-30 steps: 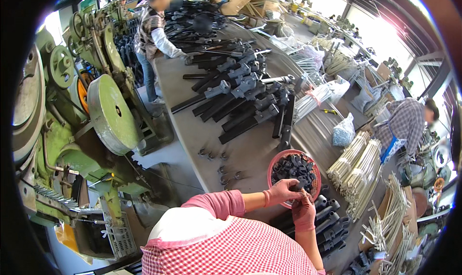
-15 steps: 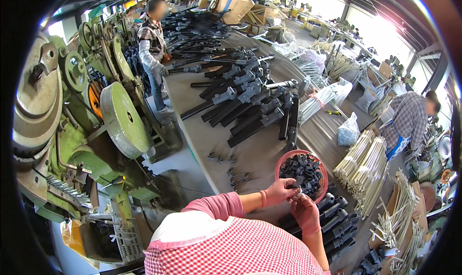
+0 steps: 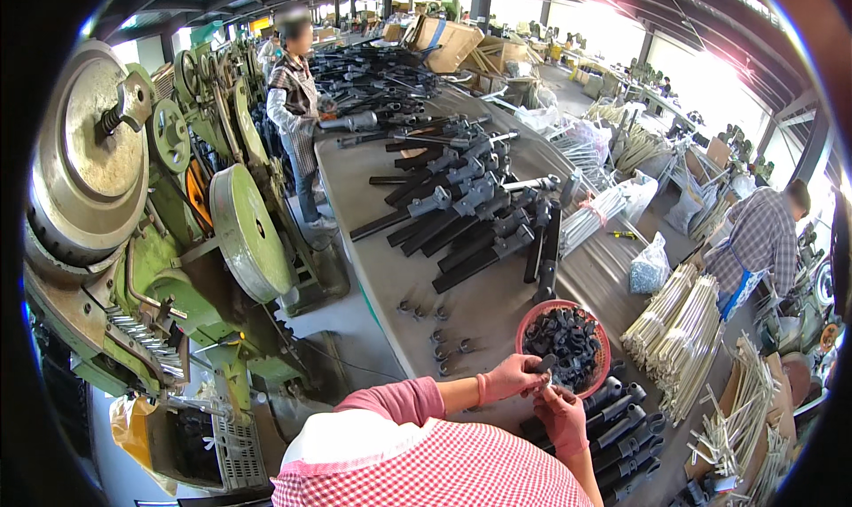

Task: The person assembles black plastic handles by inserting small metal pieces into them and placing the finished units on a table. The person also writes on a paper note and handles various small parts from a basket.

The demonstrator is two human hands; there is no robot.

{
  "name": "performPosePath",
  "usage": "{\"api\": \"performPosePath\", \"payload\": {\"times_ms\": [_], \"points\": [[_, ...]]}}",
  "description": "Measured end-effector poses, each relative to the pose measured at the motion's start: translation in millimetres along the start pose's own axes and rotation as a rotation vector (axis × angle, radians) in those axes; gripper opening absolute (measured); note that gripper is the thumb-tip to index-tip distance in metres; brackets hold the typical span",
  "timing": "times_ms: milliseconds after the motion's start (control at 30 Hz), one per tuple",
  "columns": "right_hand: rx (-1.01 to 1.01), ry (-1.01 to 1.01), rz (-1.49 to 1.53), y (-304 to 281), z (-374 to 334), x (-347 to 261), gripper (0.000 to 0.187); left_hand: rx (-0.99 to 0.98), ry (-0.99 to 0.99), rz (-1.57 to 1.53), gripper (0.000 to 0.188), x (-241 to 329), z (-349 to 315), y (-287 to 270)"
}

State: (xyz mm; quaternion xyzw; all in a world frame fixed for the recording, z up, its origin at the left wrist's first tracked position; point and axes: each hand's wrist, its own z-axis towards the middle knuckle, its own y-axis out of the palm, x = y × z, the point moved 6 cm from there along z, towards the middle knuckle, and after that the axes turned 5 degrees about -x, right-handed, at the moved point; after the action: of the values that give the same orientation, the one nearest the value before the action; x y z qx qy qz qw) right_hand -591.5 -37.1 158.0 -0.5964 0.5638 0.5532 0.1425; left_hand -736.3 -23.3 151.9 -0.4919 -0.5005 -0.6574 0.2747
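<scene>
My left hand (image 3: 513, 379), in a pink glove, pinches a small dark plastic part (image 3: 546, 363) that sticks up past the fingertips. My right hand (image 3: 564, 418), gloved alike, meets it from below with its fingers closed at a small pale, shiny bit; my fingers mostly hide what that is. Both hands are just in front of a red plastic basket (image 3: 521, 354) heaped with black clip-like plastic parts (image 3: 561, 337). Several dark, open-ring clips (image 3: 441, 338) lie loose on the table to the left.
Black tubes with grey fittings (image 3: 479, 196) cover much of the table (image 3: 364, 183). More tubes (image 3: 621, 418) lie right of my hands. Green machines (image 3: 244, 232) line the left. Pale rod bundles (image 3: 679, 330) are on the right. Co-workers stand at left (image 3: 297, 108) and right (image 3: 759, 232).
The view has shifted, so the scene sits slightly further right and lower. My hands stay together on the small part. The co-worker at left now holds up a grey-ended tube.
</scene>
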Motion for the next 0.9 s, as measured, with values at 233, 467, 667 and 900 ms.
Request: {"api": "performPosePath", "payload": {"times_ms": [233,467,667,900], "points": [[0.158,-0.400,-0.128,-9,-5,-19,0.009,0.221,0.022,0.141,0.015,4,-4,2],[0.031,-0.106,0.496,-45,23,30,0.007,0.073,0.274,0.826,0.024,15,-8,33],[-0.127,-0.123,0.470,-26,18,4,0.015,0.069,0.169,0.358,0.016,21,-9,27],[0.163,-0.427,-0.310,23,-19,-65,0.015,0.121,0.042,-0.232,0.028,51,-25,22]]}}
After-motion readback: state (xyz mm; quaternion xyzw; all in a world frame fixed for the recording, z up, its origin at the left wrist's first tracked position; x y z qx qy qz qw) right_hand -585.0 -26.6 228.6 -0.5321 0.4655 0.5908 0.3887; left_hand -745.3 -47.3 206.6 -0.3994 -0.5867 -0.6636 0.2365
